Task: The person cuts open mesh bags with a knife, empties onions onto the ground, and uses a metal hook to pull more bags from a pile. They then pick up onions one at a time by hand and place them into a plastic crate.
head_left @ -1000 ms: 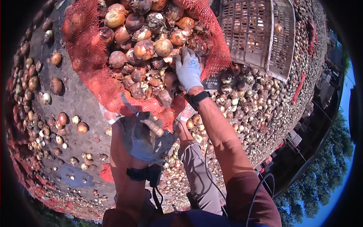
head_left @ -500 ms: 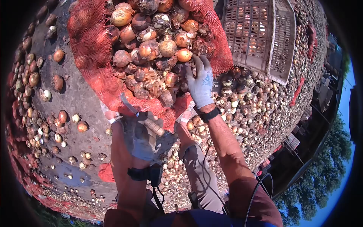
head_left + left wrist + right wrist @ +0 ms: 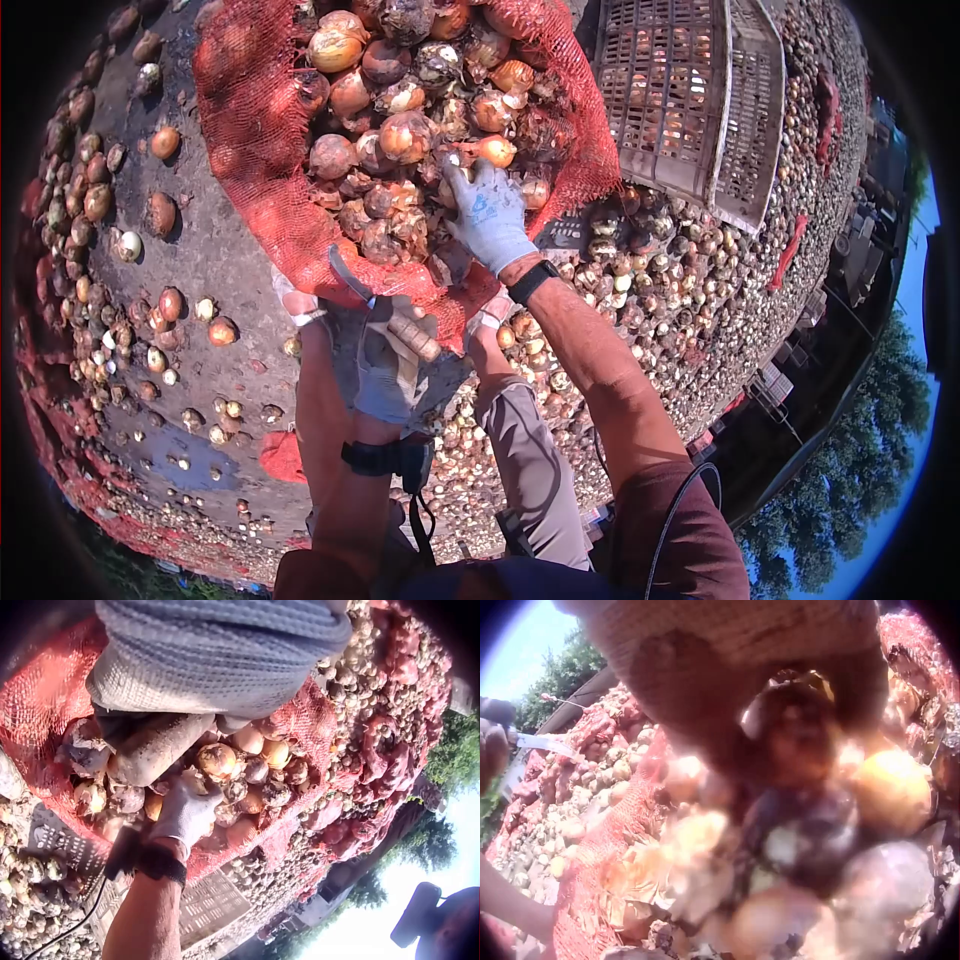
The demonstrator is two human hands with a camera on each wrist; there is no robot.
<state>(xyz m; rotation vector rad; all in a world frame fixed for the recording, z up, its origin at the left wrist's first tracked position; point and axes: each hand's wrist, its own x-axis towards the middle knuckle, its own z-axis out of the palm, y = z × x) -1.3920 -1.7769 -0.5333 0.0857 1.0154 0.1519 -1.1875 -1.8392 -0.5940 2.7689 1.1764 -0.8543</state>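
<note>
Gloved in white, my right hand [image 3: 490, 217] reaches into a red mesh bag [image 3: 245, 125] of onions. The right wrist view shows its fingers curled round an onion [image 3: 795, 731], dark and blurred by shadow. Just above the hand in the head view lies a bright orange onion [image 3: 496, 151]. My left hand [image 3: 385, 375], also gloved, grips the wooden handle [image 3: 412, 335] of a curved knife at the bag's lower edge. Its blade [image 3: 347, 272] points up and left over the mesh. In the left wrist view the left glove [image 3: 217, 664] covers much of the bag.
A slatted plastic crate [image 3: 660, 100] stands right of the bag. Small onions [image 3: 640, 260] cover the ground to the right, and loose onions [image 3: 222, 331] are scattered at left. Two lower legs flank the left hand, and a red mesh scrap [image 3: 283, 457] lies at lower left.
The right hand first shifted right and down, then came back left over the onions. The left hand still holds the knife in nearly the same place. The bag appears slightly farther right.
</note>
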